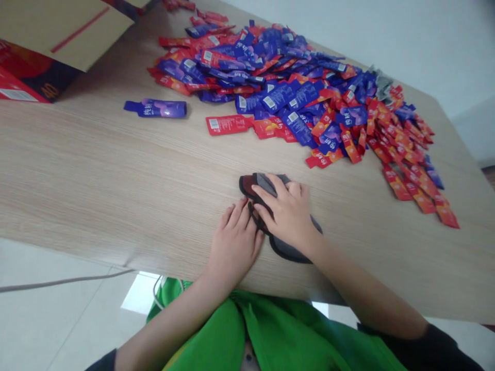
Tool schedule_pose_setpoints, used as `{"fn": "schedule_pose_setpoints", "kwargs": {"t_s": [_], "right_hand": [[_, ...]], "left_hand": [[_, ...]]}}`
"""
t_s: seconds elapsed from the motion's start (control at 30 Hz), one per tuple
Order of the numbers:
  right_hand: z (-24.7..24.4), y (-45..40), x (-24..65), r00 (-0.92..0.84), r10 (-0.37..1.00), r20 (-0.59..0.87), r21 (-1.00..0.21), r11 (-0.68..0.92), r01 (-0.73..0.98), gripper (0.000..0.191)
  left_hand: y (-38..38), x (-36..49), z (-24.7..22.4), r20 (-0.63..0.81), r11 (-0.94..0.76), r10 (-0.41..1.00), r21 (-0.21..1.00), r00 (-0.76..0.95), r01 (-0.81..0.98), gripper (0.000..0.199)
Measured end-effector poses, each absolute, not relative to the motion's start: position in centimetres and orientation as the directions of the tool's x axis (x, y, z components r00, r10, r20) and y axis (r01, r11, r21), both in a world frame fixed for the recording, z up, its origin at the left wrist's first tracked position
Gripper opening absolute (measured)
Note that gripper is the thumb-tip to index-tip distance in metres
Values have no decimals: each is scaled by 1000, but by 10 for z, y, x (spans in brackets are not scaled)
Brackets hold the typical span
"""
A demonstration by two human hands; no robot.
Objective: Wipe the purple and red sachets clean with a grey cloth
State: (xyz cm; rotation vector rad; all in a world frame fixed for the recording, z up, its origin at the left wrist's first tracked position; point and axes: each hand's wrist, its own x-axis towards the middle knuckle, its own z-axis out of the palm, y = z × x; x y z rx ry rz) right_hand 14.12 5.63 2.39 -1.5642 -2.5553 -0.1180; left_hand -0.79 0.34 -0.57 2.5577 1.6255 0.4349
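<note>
The black-edged cloth piece (pixel 294 250), grey with a maroon part, lay on the bench (pixel 116 190) near its front edge, partly under the right hand (pixel 288 211). That hand was palm down and open, its fingers a little spread over the cloth; whether it pinched any of it could not be told. The left hand (pixel 235 239) rested open and back up just beside it, fingertips at the cloth's left edge, with no visible grip. Beyond them spread a heap of red and purple sachets (pixel 278 98), with a grey crumpled item (pixel 382 86) at its far right. A single purple sachet (pixel 162 108) lay apart on the left, near an open carton (pixel 34 72).
</note>
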Motion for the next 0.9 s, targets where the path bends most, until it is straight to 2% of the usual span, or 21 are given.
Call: {"fn": "schedule_pose_setpoints", "kwargs": {"t_s": [0.1, 0.33, 0.47, 0.57, 0.63, 0.8, 0.9], "right_hand": [[17, 61, 159, -381, 903, 198, 7, 387, 922, 43], [27, 76, 207, -264, 935, 235, -57, 285, 957, 44], [38, 59, 183, -263, 907, 328, -141, 323, 936, 47], [32, 44, 154, -401, 877, 264, -97, 438, 894, 49], [23, 41, 148, -439, 871, 222, -51, 460, 887, 48], [13, 55, 188, -302, 926, 227, 0, 310, 951, 46], [20, 58, 202, -242, 932, 268, -39, 262, 964, 46]], "left_hand": [[3, -8, -6, 191, -416, 907, 249, 376, 875, 49], [7, -17, -9, 174, -441, 897, 295, 406, 848, 51], [7, -20, -7, 186, -477, 878, 282, 440, 833, 50], [5, -19, -5, 182, -469, 883, 273, 433, 840, 46], [5, -19, -4, 176, -466, 884, 274, 433, 841, 43], [6, -20, -5, 178, -472, 881, 277, 438, 837, 50], [6, -20, -6, 176, -465, 885, 281, 432, 839, 50]]}}
